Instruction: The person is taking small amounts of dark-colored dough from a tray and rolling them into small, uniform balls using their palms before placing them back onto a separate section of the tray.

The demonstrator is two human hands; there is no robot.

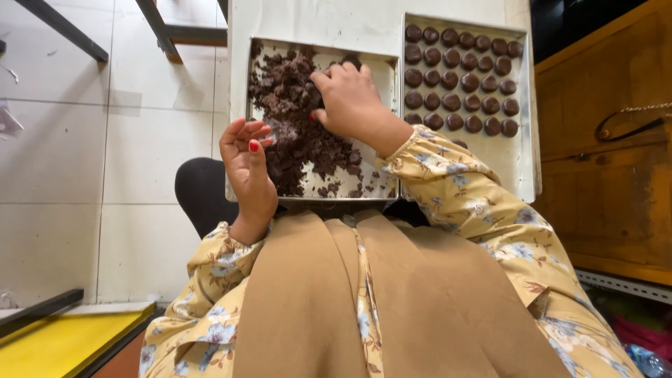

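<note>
A metal tray (381, 66) in front of me holds a heap of dark brown crumbly dough (283, 94). My right hand (350, 98) reaches into the heap with fingers curled on a clump of it. My left hand (246, 164) rests at the tray's near left edge, fingers apart, palm turned inward, holding nothing. To the right lies a second metal tray (514, 164) with rows of several round dark dough balls (462, 80).
Both trays sit on a white surface (315, 21). A tan cloth and floral yellow sleeves cover my lap. A wooden cabinet (609, 161) stands on the right. White floor tiles lie to the left, with a yellow board (63, 343) at the bottom left.
</note>
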